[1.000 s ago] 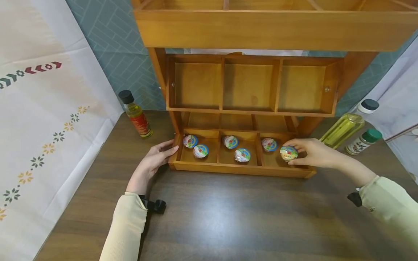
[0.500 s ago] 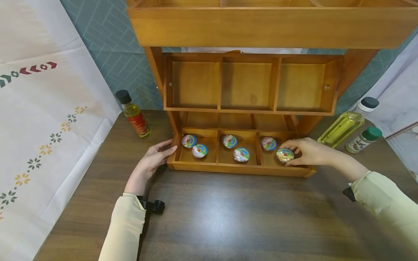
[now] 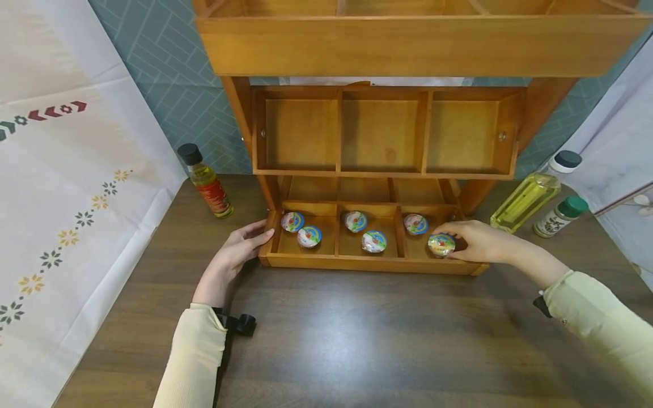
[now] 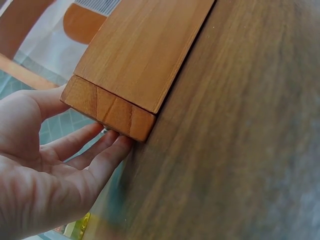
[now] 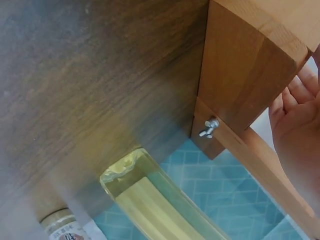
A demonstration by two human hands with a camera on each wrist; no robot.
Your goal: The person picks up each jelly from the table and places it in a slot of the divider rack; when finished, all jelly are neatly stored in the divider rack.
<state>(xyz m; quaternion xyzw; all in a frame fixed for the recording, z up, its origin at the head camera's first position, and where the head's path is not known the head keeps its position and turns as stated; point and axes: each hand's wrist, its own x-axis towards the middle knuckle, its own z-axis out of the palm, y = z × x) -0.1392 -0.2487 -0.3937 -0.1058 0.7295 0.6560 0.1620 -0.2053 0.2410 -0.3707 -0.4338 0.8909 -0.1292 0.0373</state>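
Note:
In the head view my right hand (image 3: pixel 474 241) pinches a jelly cup with a yellow printed lid (image 3: pixel 441 245) between thumb and fingers, low in the right compartment of the rack's bottom tray. A pink-lidded jelly cup (image 3: pixel 416 224) lies just left of it. At the tray's left end, my left hand (image 3: pixel 236 252) holds the wooden rack (image 3: pixel 367 264), thumb over the rim and fingers against the outer side. The left wrist view shows those fingers (image 4: pixel 82 150) along the end board. In the right wrist view the right hand (image 5: pixel 300 130) shows partly; its fingertips and cup are hidden behind the wood.
Two jelly cups (image 3: pixel 309 237) lie in the left compartment and two more (image 3: pixel 374 241) in the middle one. Higher tiers (image 3: pixel 382 136) overhang the bottom tray. A red-labelled bottle (image 3: pixel 209 184) stands left; an oil bottle (image 3: pixel 530 195) and green-capped jar (image 3: pixel 561 216) stand right.
My right hand has carried the yellow-lidded cup slightly left and lowered it into the right compartment. The left hand keeps its place on the rack's end.

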